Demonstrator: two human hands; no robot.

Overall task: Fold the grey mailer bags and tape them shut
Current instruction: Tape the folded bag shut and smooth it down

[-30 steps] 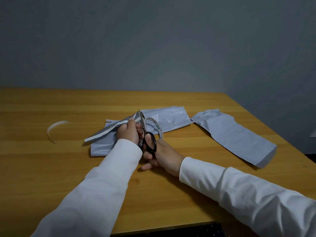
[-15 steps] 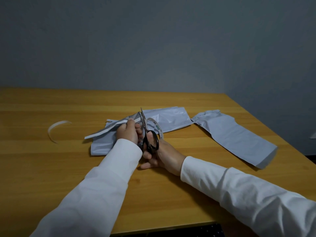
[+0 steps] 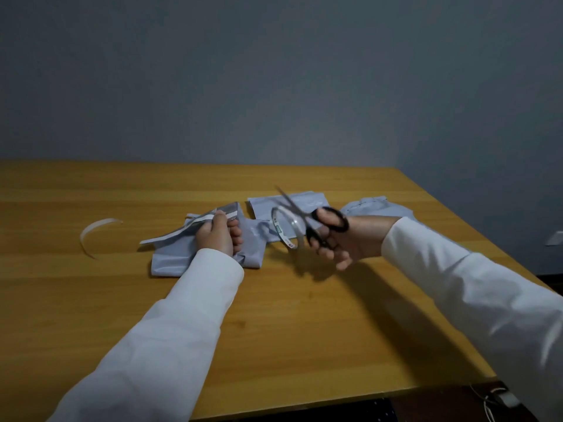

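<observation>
Midway, by the look: left hand (image 3: 217, 237) clamping folded mailer bag (image 3: 179, 258) and tape strip, right hand (image 3: 350, 239) gripping scissors (image 3: 316, 220) and tape roll (image 3: 288, 228) just beside; pressing down and further bags (image 3: 377, 207) apparently left.

A wooden table (image 3: 91, 300) carries a crumpled grey mailer bag (image 3: 170, 257) at centre, a second grey bag (image 3: 307, 202) behind it, a third (image 3: 371, 207) to the right, and a curled white strip (image 3: 91, 236) lying well apart at left.

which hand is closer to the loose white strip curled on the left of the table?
Left. The left hand grips the folded grey mailer bag, just right of the white strip. The right hand, holding the scissors, is farther right, past the tape roll.
</observation>
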